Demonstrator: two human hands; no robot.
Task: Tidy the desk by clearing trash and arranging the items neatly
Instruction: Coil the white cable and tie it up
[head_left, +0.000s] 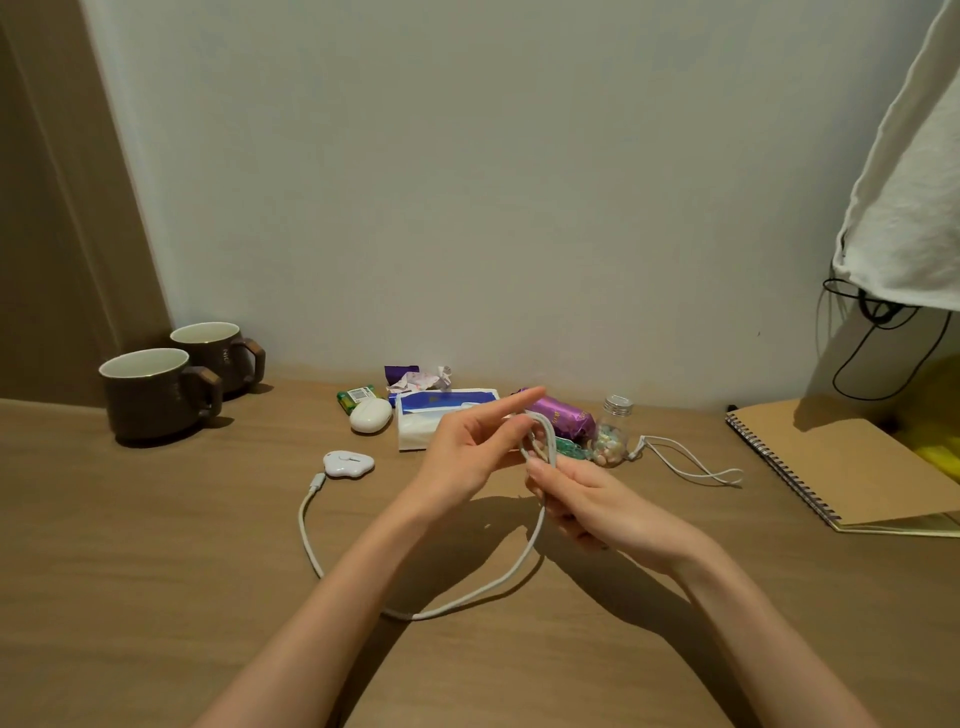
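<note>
My right grip pinches the white cable just under its loops, I judge to hold them tight. My left grip has its fingers straight inside them as a spool. The slack trails left across the counter, and its plug lies beside a small white gadget.

Both forearms bare, coming in from the lower edge and converging mid-frame. Left hand: index finger straight, pointing up and right, the other fingers loosely extended. Right hand: just beside the left fingertips, fingers curled, gripping a white cable.
</note>
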